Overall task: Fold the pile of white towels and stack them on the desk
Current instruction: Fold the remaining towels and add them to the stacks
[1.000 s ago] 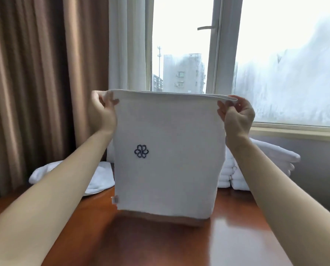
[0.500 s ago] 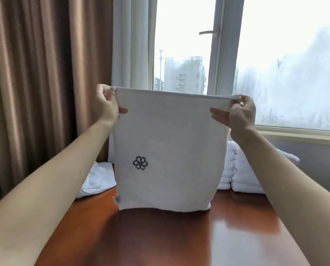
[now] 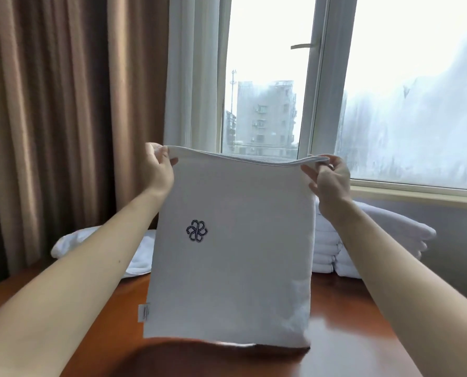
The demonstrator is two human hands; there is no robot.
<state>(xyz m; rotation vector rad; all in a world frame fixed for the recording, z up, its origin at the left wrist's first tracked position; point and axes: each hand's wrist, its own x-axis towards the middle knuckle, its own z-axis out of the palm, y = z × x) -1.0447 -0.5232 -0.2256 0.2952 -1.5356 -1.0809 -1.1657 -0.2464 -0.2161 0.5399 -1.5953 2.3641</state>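
Pinching the two top corners, the left hand (image 3: 157, 170) and right hand (image 3: 329, 178) are holding one towel (image 3: 235, 254) up in front of the window (image 3: 267, 85). Each hand is closing thumb against fingers on the doubled upper edge. The towel is hanging flat and upright over the worktop (image 3: 349, 336), and its blurred bottom edge is either brushing the wood or hanging just above it; I cannot tell which. A dark logo (image 3: 197, 231) is showing on its left half and a small tag (image 3: 144, 311) is sticking out at the lower left corner.

The cloth is looking soft, light and limp, sagging slightly between the hands, so it is likely to droop wherever it is unsupported. The corners and the folded edge are the sensible places to take it.

Counting: one towel is in the hands. One stack (image 3: 327, 248) of folded towels is sitting behind at the right, with several layers showing, partly hidden. One loose pile (image 3: 72, 244) is lying behind at the left, its number unclear.
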